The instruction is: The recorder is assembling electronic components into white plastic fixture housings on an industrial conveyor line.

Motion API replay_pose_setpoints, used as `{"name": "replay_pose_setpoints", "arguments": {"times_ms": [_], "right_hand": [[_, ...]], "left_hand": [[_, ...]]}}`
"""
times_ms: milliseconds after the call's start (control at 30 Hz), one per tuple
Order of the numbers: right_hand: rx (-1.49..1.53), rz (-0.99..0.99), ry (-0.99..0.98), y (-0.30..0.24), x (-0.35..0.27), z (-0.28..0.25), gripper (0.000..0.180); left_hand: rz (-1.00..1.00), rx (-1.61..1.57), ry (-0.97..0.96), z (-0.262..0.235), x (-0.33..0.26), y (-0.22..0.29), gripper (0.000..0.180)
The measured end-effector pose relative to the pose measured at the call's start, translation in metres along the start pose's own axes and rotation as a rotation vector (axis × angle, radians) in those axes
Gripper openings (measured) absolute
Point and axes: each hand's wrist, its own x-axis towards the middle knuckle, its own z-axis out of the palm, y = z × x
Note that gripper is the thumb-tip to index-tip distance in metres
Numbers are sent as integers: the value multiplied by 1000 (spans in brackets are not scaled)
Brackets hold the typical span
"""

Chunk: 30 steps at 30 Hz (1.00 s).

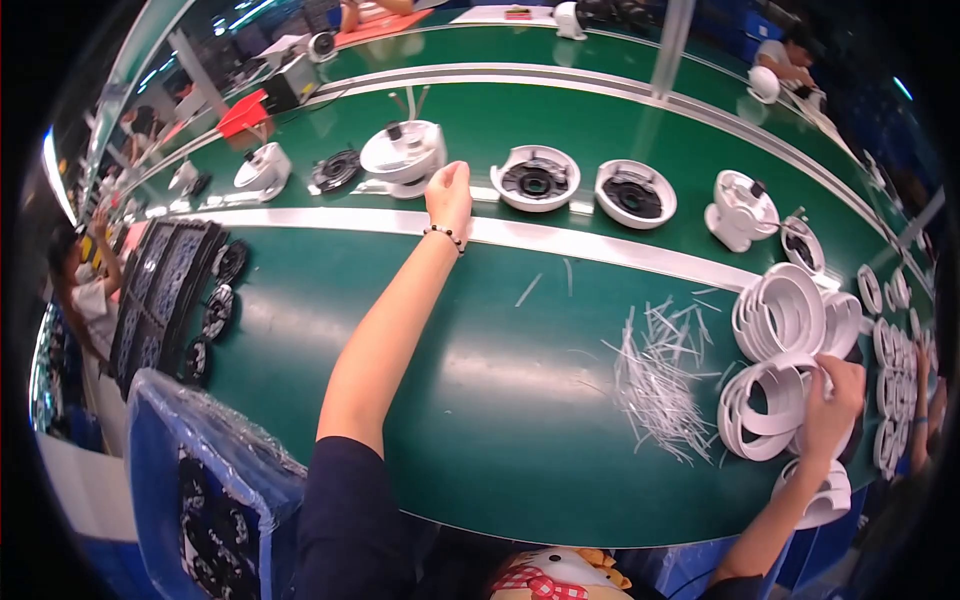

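Observation:
My left hand (450,196) reaches to the far side of the bench, its fingers curled in beside a white plastic housing (402,150) on a round foot. Whatever those fingers may hold is hidden, and I cannot tell whether they touch the housing. On the right, my right hand (838,395) pinches the rim of a white plastic ring (797,362) on a stack of similar rings. Another stack of white rings (782,310) stands just behind it. Left of the stacks lies a loose heap of thin, clear-white strips (662,385).
White round shells with black inserts (535,180) and another white housing (742,208) line the green belt. At left are a black tray (165,290), black round parts (217,310) and a plastic-lined blue bin (215,470). Other people sit at nearby benches.

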Motion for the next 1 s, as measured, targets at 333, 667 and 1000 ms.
{"name": "replay_pose_setpoints", "arguments": {"times_ms": [333, 667, 1000], "right_hand": [[348, -151, -27, -85, -37, -45, 20], [648, -247, -386, -144, -67, 8, 38], [636, -361, -477, -164, -90, 24, 34]], "left_hand": [[603, 772, 653, -188, 70, 51, 25], [-486, 1722, 470, -303, -11, 81, 37], [-232, 2004, -71, -184, -32, 139, 49]]}}
